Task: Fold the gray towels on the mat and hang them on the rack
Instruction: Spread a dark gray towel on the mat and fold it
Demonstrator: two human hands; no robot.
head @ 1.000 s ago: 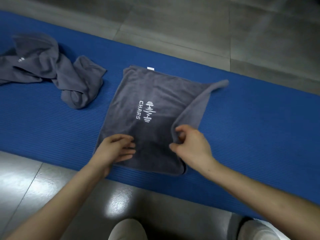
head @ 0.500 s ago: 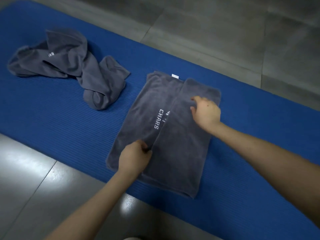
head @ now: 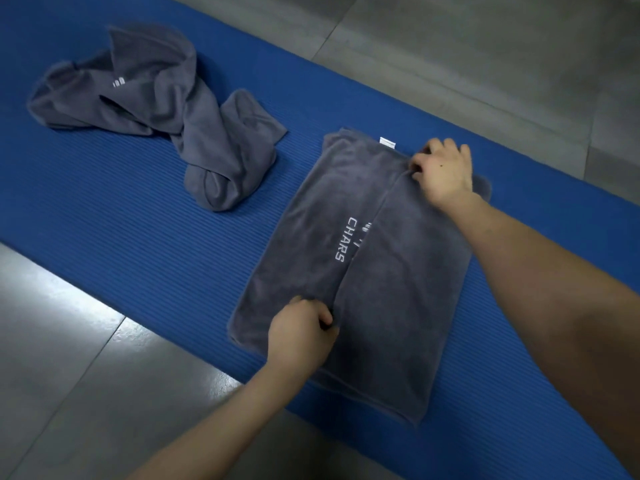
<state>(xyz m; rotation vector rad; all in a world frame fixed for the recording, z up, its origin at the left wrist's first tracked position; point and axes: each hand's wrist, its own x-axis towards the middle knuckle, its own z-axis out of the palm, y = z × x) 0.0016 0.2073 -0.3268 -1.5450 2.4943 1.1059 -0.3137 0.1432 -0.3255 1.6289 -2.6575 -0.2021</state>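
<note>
Towel (head: 398, 271): left hand (head: 301, 336) pinches flap edge at 6 o'clock, right hand (head: 445, 169) at 12; advise pulling taut, squaring corners.

The floor (head: 485, 57) is laid with large gray tiles divided by thin dark grout lines (head: 86, 371). At the near left the tiles are glossy and carry a pale, blurred reflection (head: 52, 292) of overhead light; the far right tiles look duller.

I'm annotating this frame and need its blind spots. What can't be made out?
Head view:
Logo beside CHARS on the flat towel: covered by its folded flap.
Print on the crumpled towel: too small, creased.
Rack: outside the frame.
Fingertips of the left hand: curled under it.
</note>
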